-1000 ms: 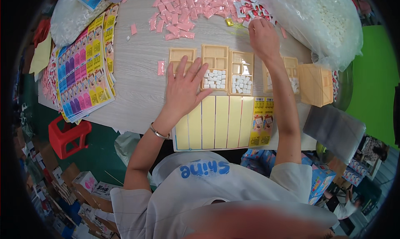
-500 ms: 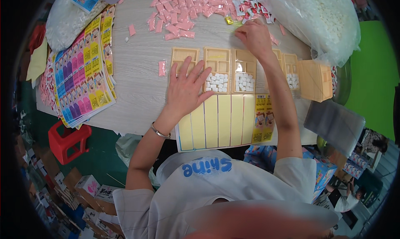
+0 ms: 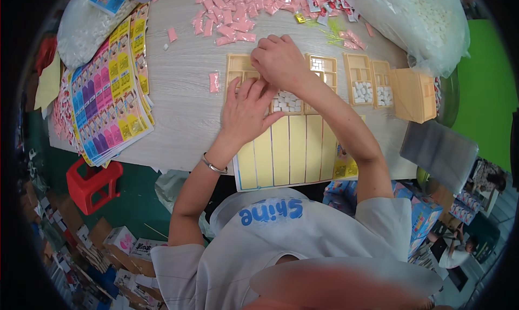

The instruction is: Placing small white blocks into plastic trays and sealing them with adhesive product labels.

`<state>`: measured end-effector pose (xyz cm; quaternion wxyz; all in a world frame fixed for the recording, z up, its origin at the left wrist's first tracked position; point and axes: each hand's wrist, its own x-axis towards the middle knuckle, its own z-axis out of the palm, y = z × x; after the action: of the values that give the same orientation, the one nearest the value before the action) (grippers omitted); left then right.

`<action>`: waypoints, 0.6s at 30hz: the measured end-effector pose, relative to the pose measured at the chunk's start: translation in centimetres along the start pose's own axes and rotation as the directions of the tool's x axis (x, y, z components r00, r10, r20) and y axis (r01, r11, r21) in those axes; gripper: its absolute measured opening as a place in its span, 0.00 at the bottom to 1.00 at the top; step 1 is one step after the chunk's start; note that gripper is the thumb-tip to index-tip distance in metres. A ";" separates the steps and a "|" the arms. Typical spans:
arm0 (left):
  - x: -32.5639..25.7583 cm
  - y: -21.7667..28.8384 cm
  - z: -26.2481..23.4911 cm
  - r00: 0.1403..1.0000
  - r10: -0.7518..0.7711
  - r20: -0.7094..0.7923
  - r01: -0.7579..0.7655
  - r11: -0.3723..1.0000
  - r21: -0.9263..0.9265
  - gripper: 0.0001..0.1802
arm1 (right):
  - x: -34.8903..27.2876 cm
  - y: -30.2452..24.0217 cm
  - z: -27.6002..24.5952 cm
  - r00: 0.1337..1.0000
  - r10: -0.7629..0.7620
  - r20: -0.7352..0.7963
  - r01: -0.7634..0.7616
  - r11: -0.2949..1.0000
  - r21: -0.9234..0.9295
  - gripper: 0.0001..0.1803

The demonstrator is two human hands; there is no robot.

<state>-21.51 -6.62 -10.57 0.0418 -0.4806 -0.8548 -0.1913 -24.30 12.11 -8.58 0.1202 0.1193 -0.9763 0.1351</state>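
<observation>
A row of small cream plastic trays with compartments lies before me. My left hand [image 3: 250, 111] rests over the leftmost tray [image 3: 235, 61] and the edge of the second, its fingers bent but apart. Closed in a pinch, my right hand [image 3: 280, 62] is above the upper part of those two trays; whatever it holds is hidden. Small white pieces [image 3: 286, 102] fill the lower compartment of the second tray. The third tray [image 3: 331, 82] is partly covered by my right forearm. Two more trays, the fourth [image 3: 357, 65] and fifth [image 3: 381, 78], also hold white pieces.
Pink packets [image 3: 238, 12] are heaped at the back, beside yellow-green sticks [image 3: 336, 33]. A bag of white pieces [image 3: 427, 29] stands back right, near stacked trays [image 3: 413, 96]. Printed sheets [image 3: 111, 99] lie left; a yellow striped sheet [image 3: 281, 153] lies near me.
My right hand has moved left from the yellow-green sticks to the left trays, uncovering the sticks. The fingers of my left hand have bent. The view has shifted slightly.
</observation>
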 end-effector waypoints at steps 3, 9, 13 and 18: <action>-0.1 -0.3 -0.6 1.000 -0.011 0.021 0.012 1.000 -0.029 0.36 | -0.5 3.7 -1.8 0.989 0.139 -0.054 -0.132 0.983 0.127 0.05; 0.5 -1.4 -1.4 0.997 0.023 0.079 -0.016 0.996 -0.090 0.38 | -6.7 15.5 -7.7 0.973 0.220 -0.067 -0.230 0.934 -0.275 0.05; 1.3 -2.5 -1.5 0.997 0.057 0.059 -0.053 0.996 -0.065 0.37 | -7.8 17.7 -6.2 0.988 0.136 -0.072 -0.147 0.973 -0.178 0.04; 3.4 0.3 -1.8 0.997 0.059 -0.056 -0.064 0.995 -0.077 0.32 | -8.7 16.2 -7.4 0.942 0.222 -0.252 -0.278 0.936 -0.214 0.03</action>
<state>-23.33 -4.40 -7.98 0.0515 -0.5027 -0.8300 -0.2363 -18.89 31.17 -7.76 0.2250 -0.0386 -0.9728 0.0398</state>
